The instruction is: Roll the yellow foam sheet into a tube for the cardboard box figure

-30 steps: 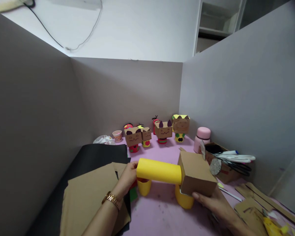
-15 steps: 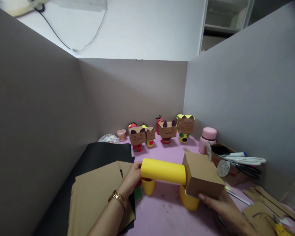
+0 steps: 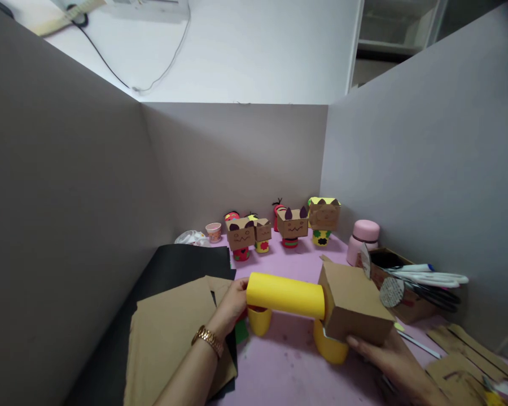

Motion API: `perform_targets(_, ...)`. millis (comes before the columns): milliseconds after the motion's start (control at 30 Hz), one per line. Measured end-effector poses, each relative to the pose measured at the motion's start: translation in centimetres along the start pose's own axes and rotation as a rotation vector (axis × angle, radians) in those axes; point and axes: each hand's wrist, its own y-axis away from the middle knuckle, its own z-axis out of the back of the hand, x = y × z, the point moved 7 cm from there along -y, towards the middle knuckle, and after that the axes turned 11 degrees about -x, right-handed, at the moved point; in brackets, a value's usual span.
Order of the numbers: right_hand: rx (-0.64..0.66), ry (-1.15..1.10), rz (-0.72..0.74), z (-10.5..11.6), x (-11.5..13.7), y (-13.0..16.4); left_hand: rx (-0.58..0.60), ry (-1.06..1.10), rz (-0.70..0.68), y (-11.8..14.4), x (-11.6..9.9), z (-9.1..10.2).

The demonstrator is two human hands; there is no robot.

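Now the whole scene has drifted a touch to the right against a second ago, and the far wall cable shows more fully, yet both hands stay where they were on the craft. The left hand (image 3: 232, 304) is curled against the left end of the yellow tube (image 3: 285, 295), fingers closed on that end, a gold watch (image 3: 207, 340) on the wrist. The right hand (image 3: 385, 352) cups the near underside of the cardboard box (image 3: 353, 307), fingers wrapped under its bottom edge, gripping it as before.

Looks-wise: the tube lies level, bright yellow and smooth, its right end meeting the left face of the plain brown box. Under it stand two yellow cup legs (image 3: 259, 321), one near each end, the right one half hidden behind the box and thumb. The piece sits low over the pink counter (image 3: 288, 366), at the near middle of the scene.

Left of it lie brown card sheets (image 3: 169, 332) on top of black sheets (image 3: 173, 265). At the far side a row of box-headed figures (image 3: 292, 224) lines the grey partition, with a small paper cup (image 3: 214, 231) to their left and a pink flask (image 3: 364, 239) to their right. On the right an open carton (image 3: 400, 293) holds pens and scissors.
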Motion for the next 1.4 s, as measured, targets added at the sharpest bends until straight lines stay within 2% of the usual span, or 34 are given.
perform_targets(100, 0.012, -0.020, -0.011, -0.2, -0.1, 0.0, -0.005, -0.004, 0.006, -0.2, 0.2, 0.1)
perform_targets(267, -0.044, -0.097, -0.004, 0.0, 0.1, 0.1, 0.000, -0.006, 0.003, -0.5, 0.4, 0.3)
perform_targets(433, 0.054, -0.112, -0.005, -0.8, 0.9, 0.1, -0.002, 0.002, -0.020, -0.5, 0.1, 0.3)
perform_targets(867, 0.075, -0.091, 0.015, -0.5, 0.2, -0.1, -0.003, -0.027, -0.007, -0.1, -0.3, 0.3)
perform_targets(1067, -0.001, -0.064, 0.036, 0.0, 0.1, 0.3, -0.014, -0.047, 0.007, 0.3, -0.3, 0.1)
perform_targets(1267, 0.008, 0.039, 0.053, 1.0, -0.4, 0.0, -0.009, -0.051, -0.019, 0.3, -0.8, 0.0)
perform_targets(1400, -0.048, 0.033, 0.064, 1.7, 0.5, 0.0, -0.001, -0.075, -0.019, 0.2, -0.9, 0.1)
